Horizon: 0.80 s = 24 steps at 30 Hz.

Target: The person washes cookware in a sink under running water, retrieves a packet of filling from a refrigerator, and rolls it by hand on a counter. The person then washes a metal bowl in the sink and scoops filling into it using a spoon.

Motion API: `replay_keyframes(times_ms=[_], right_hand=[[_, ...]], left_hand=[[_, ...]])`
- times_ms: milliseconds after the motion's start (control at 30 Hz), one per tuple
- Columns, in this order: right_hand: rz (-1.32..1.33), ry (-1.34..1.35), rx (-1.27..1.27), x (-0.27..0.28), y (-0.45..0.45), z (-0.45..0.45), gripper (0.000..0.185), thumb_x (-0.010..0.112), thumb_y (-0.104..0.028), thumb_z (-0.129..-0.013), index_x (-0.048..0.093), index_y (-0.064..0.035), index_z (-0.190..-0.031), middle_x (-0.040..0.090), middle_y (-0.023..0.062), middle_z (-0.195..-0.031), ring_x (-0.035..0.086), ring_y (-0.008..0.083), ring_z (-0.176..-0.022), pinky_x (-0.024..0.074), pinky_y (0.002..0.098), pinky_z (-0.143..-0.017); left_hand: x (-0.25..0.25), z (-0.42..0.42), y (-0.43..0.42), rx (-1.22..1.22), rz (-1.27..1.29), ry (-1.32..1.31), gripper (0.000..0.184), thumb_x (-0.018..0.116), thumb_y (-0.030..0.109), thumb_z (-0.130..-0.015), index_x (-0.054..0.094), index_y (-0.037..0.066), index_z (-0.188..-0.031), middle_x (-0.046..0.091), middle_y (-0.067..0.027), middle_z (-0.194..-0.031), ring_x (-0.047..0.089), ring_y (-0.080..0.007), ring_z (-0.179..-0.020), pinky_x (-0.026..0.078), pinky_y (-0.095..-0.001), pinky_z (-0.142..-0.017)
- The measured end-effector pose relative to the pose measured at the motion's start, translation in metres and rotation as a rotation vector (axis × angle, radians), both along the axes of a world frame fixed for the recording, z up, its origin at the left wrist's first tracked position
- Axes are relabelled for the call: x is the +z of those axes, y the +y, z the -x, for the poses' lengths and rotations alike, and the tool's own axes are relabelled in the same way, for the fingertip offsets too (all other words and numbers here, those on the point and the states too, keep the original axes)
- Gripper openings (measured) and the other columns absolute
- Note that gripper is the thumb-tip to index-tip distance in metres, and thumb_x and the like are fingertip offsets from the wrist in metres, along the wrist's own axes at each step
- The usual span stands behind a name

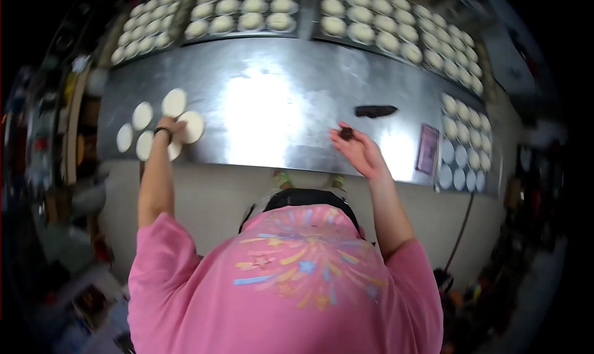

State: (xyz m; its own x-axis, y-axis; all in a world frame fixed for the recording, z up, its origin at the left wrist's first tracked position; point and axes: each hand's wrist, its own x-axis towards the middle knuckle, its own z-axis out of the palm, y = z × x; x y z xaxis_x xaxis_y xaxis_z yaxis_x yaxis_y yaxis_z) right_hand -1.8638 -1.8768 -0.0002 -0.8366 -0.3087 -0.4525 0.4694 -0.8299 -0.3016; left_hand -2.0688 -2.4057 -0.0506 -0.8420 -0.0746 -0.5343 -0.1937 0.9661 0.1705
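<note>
The open right hand (359, 152), best held level, supports a dark lump (346, 133) from below; the left hand (177, 127), grip indeterminable, is at pale discs (194, 129), best handled gently, on the table (315, 100).

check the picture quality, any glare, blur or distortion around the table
Head view: white glare burns out part of the metal table; head view: wide-angle distortion bends the table's far edge, with black corners; head view: the left hand looks soft, and the dark lump on the right hand shows little surface detail.
</note>
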Motion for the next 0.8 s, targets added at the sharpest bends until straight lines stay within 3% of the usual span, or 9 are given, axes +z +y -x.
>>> replay_keyframes(times_ms=[100,233,367,433,500,567,633,700,800], right_hand=[[-0.055,0.088,-0.003,0.010,-0.011,-0.004,0.036,0.040,-0.021,-0.093,0.040,-0.0001,-0.122,0.051,0.0204,-0.117,0.055,0.0267,-0.103,0.0469,0.0343,-0.084],[-0.178,0.158,0.038,0.007,-0.015,-0.010,0.038,0.039,-0.028,-0.094,0.042,-0.0014,-0.122,0.056,0.0171,-0.110,0.058,0.0227,-0.094,0.0477,0.0304,-0.078],[-0.240,0.160,0.060,-0.005,-0.013,-0.011,0.041,0.040,-0.029,-0.094,0.041,-0.0015,-0.124,0.057,0.0144,-0.105,0.059,0.0200,-0.089,0.0473,0.0288,-0.075],[-0.273,0.161,0.106,-0.008,-0.012,-0.007,0.042,0.041,-0.026,-0.094,0.038,-0.0009,-0.127,0.057,0.0129,-0.103,0.059,0.0184,-0.087,0.0472,0.0287,-0.075],[-0.296,0.180,0.124,-0.005,-0.011,-0.006,0.043,0.042,-0.025,-0.094,0.037,-0.0008,-0.129,0.057,0.0125,-0.103,0.058,0.0182,-0.087,0.0471,0.0284,-0.075],[-0.314,0.203,0.143,0.002,-0.007,-0.006,0.044,0.042,-0.024,-0.094,0.036,-0.0006,-0.130,0.057,0.0121,-0.103,0.058,0.0179,-0.086,0.0470,0.0282,-0.075],[-0.405,0.239,0.226,0.007,-0.003,-0.003,0.042,0.044,-0.022,-0.093,0.037,-0.0001,-0.128,0.057,0.0115,-0.104,0.058,0.0177,-0.086,0.0470,0.0280,-0.075],[-0.425,0.224,0.237,0.005,-0.002,0.000,0.040,0.046,-0.021,-0.091,0.039,-0.0006,-0.126,0.057,0.0109,-0.102,0.058,0.0171,-0.086,0.0467,0.0278,-0.075],[-0.581,0.265,0.257,0.007,0.004,0.001,0.038,0.051,-0.017,-0.088,0.042,-0.0017,-0.122,0.058,0.0095,-0.099,0.058,0.0156,-0.083,0.0462,0.0272,-0.074]], left_hand=[[-0.009,0.010,-0.009,0.075,0.012,-0.078,0.061,0.076,0.041,-0.060,0.061,-0.002,-0.102,0.065,-0.0142,-0.095,0.063,-0.0220,-0.087,0.048,-0.0323,-0.078],[0.013,-0.013,0.008,-0.095,0.001,0.176,0.031,0.070,0.026,-0.067,0.054,0.002,-0.079,0.062,-0.0106,-0.079,0.058,-0.0177,-0.072,0.046,-0.0320,-0.066],[0.009,-0.034,-0.002,-0.083,-0.185,0.248,0.033,0.065,0.016,-0.072,0.053,0.000,-0.098,0.061,-0.0095,-0.090,0.058,-0.0169,-0.080,0.046,-0.0294,-0.070],[0.023,-0.048,0.000,0.293,-0.842,0.292,0.045,0.059,0.007,-0.075,0.044,-0.004,-0.116,0.058,-0.0093,-0.102,0.056,-0.0176,-0.088,0.044,-0.0278,-0.077],[0.050,-0.073,0.011,0.390,-0.864,0.264,0.050,0.056,0.008,-0.079,0.039,-0.004,-0.124,0.054,-0.0097,-0.111,0.054,-0.0209,-0.099,0.043,-0.0308,-0.086],[0.071,-0.099,0.018,0.623,-1.461,0.225,0.045,0.057,0.015,-0.082,0.044,0.002,-0.123,0.054,-0.0107,-0.116,0.054,-0.0233,-0.105,0.046,-0.0340,-0.086],[0.047,-0.118,0.020,0.902,-1.968,0.076,0.039,0.053,0.016,-0.085,0.046,0.001,-0.120,0.049,-0.0126,-0.126,0.043,-0.0271,-0.119,0.030,-0.0442,-0.104],[0.024,-0.126,0.061,1.022,-1.859,0.235,0.040,0.053,0.016,-0.085,0.046,0.001,-0.121,0.045,-0.0131,-0.129,0.039,-0.0272,-0.122,0.026,-0.0444,-0.106],[0.020,-0.132,0.143,0.946,-2.155,-0.059,0.051,0.053,0.018,-0.084,0.035,0.001,-0.129,0.036,-0.0166,-0.135,0.031,-0.0317,-0.127,0.021,-0.0494,-0.107]])
